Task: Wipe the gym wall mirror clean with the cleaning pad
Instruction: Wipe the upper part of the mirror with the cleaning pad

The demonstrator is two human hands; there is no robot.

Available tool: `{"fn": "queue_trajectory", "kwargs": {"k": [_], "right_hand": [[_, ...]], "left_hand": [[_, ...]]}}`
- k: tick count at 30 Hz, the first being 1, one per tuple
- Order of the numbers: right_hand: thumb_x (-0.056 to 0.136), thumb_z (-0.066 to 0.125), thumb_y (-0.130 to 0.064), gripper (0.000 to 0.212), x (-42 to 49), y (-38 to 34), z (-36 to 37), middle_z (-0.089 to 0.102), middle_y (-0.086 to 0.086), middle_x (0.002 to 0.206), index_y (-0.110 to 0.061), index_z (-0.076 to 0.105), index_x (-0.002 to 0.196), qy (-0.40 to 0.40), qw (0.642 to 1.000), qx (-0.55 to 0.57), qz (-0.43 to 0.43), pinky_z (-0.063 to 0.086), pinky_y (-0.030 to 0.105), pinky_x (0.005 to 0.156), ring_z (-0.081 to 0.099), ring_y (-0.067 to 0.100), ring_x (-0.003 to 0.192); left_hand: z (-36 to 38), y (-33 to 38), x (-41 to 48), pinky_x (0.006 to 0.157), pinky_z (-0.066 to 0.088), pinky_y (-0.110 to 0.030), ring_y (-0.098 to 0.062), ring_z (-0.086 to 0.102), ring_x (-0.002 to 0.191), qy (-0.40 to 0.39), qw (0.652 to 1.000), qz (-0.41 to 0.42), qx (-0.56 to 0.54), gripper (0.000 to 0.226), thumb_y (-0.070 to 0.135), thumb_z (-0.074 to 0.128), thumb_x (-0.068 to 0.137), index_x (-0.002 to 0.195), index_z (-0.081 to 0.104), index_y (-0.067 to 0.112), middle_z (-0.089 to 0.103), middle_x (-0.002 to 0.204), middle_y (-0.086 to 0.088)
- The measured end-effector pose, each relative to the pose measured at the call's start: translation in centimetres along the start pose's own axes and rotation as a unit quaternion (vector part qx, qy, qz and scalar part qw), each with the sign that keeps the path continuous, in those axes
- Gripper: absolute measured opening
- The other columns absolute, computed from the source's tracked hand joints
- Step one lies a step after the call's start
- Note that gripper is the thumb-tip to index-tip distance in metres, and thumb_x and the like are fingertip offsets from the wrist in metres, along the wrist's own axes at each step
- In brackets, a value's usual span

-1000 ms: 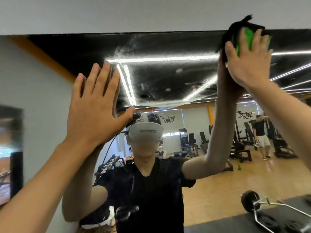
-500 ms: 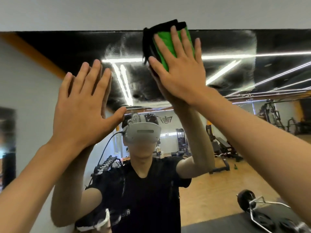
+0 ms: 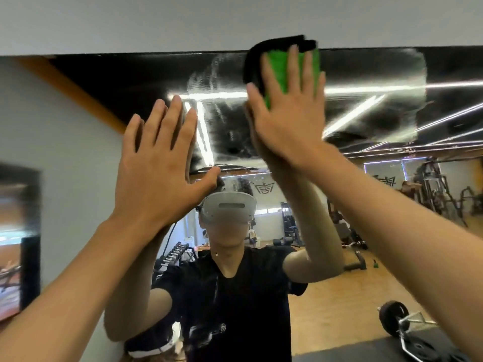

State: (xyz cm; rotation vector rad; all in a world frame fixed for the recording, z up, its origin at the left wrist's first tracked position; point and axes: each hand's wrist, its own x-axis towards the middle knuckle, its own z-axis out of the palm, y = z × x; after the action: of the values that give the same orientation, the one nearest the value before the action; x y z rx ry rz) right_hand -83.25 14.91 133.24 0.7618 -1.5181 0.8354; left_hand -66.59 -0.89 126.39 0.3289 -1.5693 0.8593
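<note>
The mirror [image 3: 366, 113] filled the wall, hazy streaks near its top edge. The left hand [image 3: 159, 171] lay flat on the glass, likely bracing. The right hand [image 3: 290, 111], fingers straight, pressed the pad [image 3: 279, 66] there to wipe.

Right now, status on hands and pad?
Right hand flat, pressing cleaning pad at mirror top edge. Left hand flat on glass. Nothing obstructing.

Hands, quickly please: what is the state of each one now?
Left hand: open, flat on the mirror, holding nothing.
Right hand: open, straight fingers pressing the cleaning pad against the mirror.
</note>
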Motion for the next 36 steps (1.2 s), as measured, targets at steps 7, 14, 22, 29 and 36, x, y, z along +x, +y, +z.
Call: {"fn": "queue_trajectory", "kwargs": {"k": [7,14,22,29,36], "right_hand": [[0.106,0.019,-0.066,0.062,-4.9,1.5,0.5,0.005,0.005,0.175,-0.042,0.015,0.164,-0.017,0.987,-0.022,-0.16,0.002,0.052,0.129,-0.001,0.025,0.161],[0.103,0.015,-0.066,0.07,-3.0,17.2,-3.8,-0.004,0.006,0.175,-0.035,0.011,0.166,-0.033,0.992,-0.019,0.123,-0.003,0.057,0.128,-0.008,0.027,0.16],[0.105,0.018,-0.064,0.066,-5.3,3.3,-0.1,-0.005,0.01,0.174,-0.035,0.014,0.165,-0.006,0.999,-0.003,0.033,-0.008,0.055,0.127,-0.011,0.032,0.159],[0.106,0.02,-0.062,0.061,-8.1,3.5,0.3,0.004,0.002,0.175,-0.043,0.017,0.163,-0.03,0.989,-0.02,-0.141,-0.009,0.052,0.128,-0.005,0.025,0.161],[0.103,0.012,-0.064,0.067,-5.0,19.6,-4.4,-0.009,0.002,0.174,-0.038,0.005,0.165,-0.055,0.986,-0.026,0.156,-0.009,0.062,0.125,-0.014,0.026,0.159]], "left_hand": [[-0.2,-0.3,-0.1,0.131,0.011,-0.053,-0.028,0.011,0.163,-0.004,1.0,0.007,-0.004,0.091,0.073,0.03,0.098,0.168,0.022,0.015,0.016,0.176,-0.01],[-0.4,0.3,0.1,0.129,0.011,-0.054,-0.031,0.014,0.162,-0.008,1.0,0.001,-0.01,0.092,0.073,0.027,0.097,0.167,0.026,0.013,0.019,0.175,-0.013],[-0.3,0.2,0.2,0.129,0.014,-0.057,-0.033,0.014,0.162,-0.014,1.0,0.009,0.001,0.098,0.08,0.01,0.098,0.167,0.023,0.012,0.018,0.175,-0.015],[-0.2,-0.2,0.0,0.13,0.011,-0.054,-0.029,0.011,0.163,-0.011,1.0,0.012,-0.014,0.093,0.074,0.025,0.098,0.168,0.024,0.013,0.017,0.175,-0.012],[-0.1,0.0,0.0,0.13,0.012,-0.058,-0.032,0.009,0.163,-0.016,1.0,0.012,-0.001,0.094,0.073,0.024,0.098,0.168,0.022,0.01,0.015,0.175,-0.015]]}}
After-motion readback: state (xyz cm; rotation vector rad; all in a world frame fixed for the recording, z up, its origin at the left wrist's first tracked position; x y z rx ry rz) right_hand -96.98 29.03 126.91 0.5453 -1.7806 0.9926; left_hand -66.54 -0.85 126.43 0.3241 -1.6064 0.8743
